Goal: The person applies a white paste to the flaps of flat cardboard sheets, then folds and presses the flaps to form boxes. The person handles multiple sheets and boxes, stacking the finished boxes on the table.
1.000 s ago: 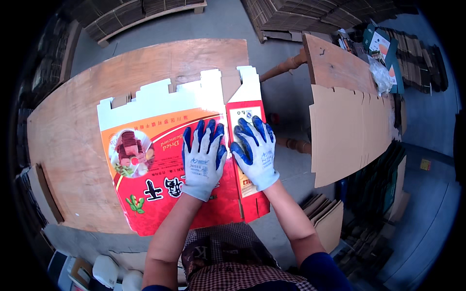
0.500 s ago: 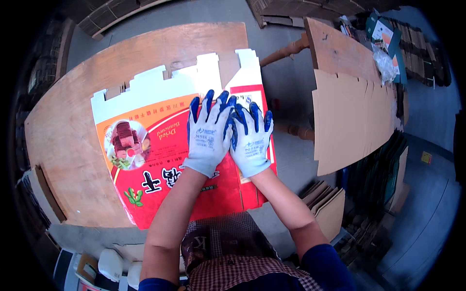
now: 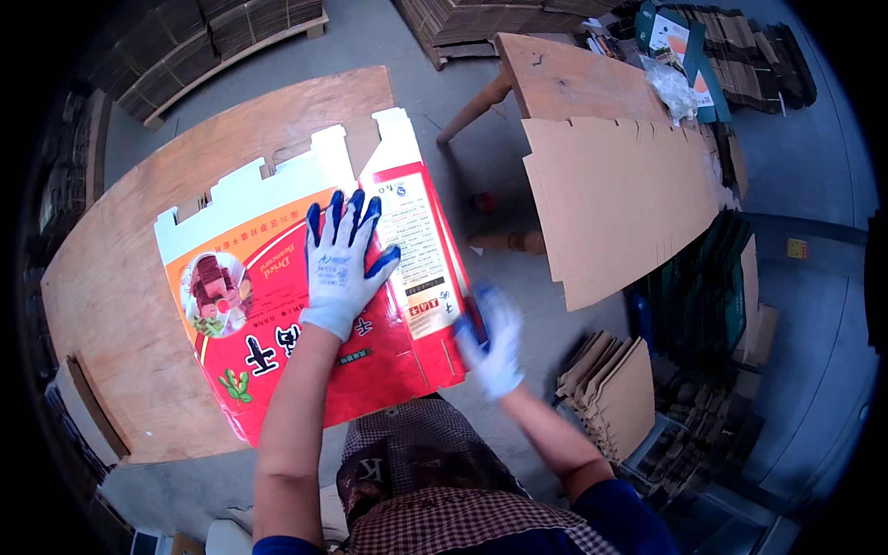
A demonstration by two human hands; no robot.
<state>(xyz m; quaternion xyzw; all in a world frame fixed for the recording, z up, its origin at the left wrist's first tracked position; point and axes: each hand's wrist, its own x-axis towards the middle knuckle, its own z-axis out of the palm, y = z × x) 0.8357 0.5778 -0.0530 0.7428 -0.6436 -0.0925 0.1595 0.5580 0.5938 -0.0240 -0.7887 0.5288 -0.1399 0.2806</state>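
Observation:
A flattened red, orange and white printed carton (image 3: 277,250) lies on the wooden table (image 3: 111,277), with its notched white flaps toward the far side. My left hand (image 3: 342,268), in a white glove with blue fingertips, rests flat on the carton with fingers spread. Just off the carton's right edge, my right hand (image 3: 495,340) wears the same kind of glove and is smeared by motion. Its fingers are close to the edge; whether they touch it cannot be made out.
A second wooden table (image 3: 555,79) at the right carries a large brown cardboard sheet (image 3: 620,203) overhanging its near side. Folded cardboard pieces (image 3: 615,393) stand on the floor at lower right. Cardboard bundles (image 3: 185,55) sit on a pallet at far left.
My right hand has left the carton's top and moved right and nearer, past its edge. My left hand stays flat on the carton, fingers spread wider. The whole view has shifted.

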